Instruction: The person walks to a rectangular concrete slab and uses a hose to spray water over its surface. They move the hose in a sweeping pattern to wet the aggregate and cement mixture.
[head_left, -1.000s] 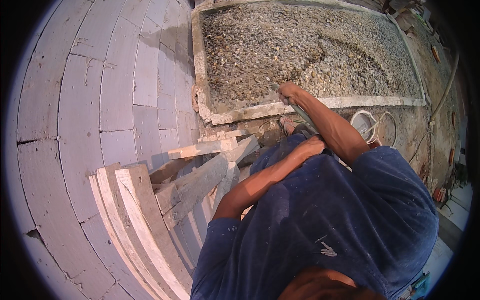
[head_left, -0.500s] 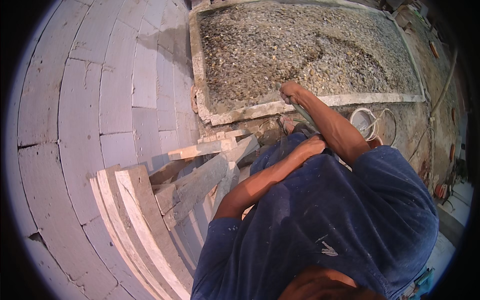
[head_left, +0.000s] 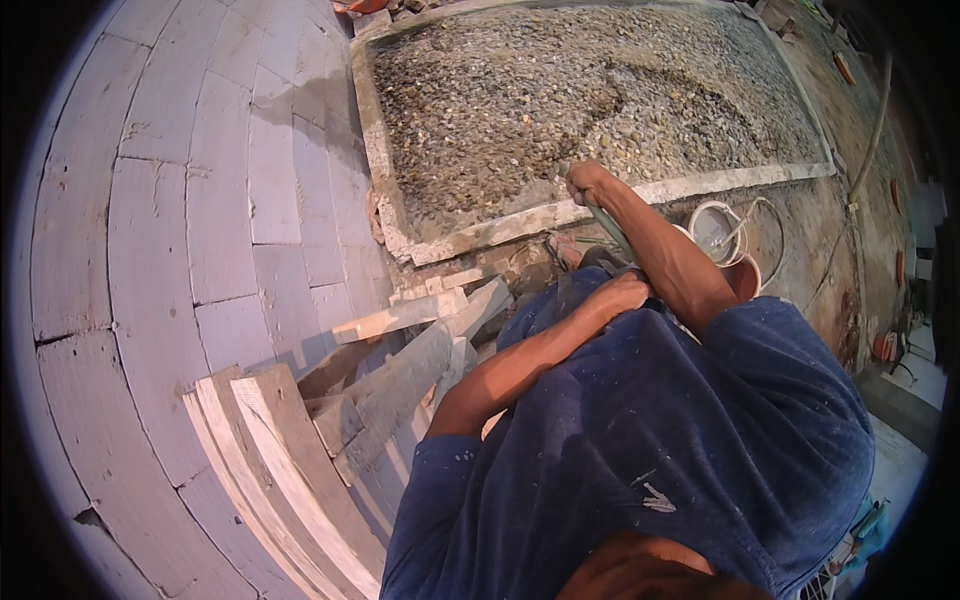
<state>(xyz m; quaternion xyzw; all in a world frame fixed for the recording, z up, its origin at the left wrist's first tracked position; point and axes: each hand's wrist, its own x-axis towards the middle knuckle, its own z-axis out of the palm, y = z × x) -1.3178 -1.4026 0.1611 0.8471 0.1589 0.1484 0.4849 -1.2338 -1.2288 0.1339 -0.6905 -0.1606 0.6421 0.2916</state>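
Observation:
My right hand (head_left: 590,183) is stretched forward, closed round the end of a grey-green hose (head_left: 608,225). Its thumb side faces a bed of wet pebbles (head_left: 600,100) framed by a pale concrete rim (head_left: 500,233). From that fist the hose runs back towards my waist. There my left hand (head_left: 627,290) is closed around it, close against my blue shirt. Any water leaving the hose end is too faint to make out.
Pale block wall (head_left: 150,250) stands at left. Wooden planks and a timber frame (head_left: 400,370) lean beside my left arm. A white bucket (head_left: 715,232) and a reddish-brown pot (head_left: 743,275) stand to my right, with a looped pale tube (head_left: 778,225) beside them.
The view has shifted slightly, so the pebble bed sits further left and the brown pot shows more. Both hands keep their hold on the hose.

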